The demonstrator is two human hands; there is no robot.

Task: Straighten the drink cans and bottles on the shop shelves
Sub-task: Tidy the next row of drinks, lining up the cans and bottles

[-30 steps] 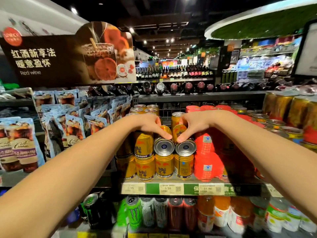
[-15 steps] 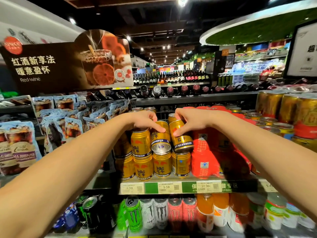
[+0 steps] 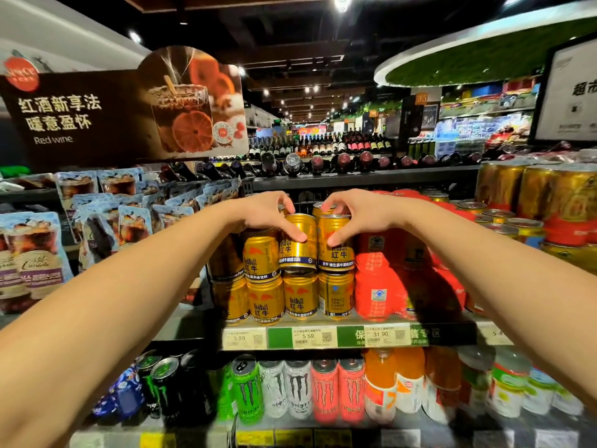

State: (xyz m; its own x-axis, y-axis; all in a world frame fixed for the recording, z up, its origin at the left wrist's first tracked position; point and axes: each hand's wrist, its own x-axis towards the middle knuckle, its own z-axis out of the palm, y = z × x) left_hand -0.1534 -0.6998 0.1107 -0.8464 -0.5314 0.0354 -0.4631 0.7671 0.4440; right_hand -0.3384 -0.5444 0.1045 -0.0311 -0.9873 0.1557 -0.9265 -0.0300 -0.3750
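I clamp my left hand on one gold can and my right hand on its neighbour, both top-tier on the shelf, so labels can face front, I judge.

A dark ceiling with small spotlights runs deep into the shop. At left a brown red wine sign stands over the racks. At right hangs a round white canopy with a green underside. Far behind, wine bottles fill a long shelf.
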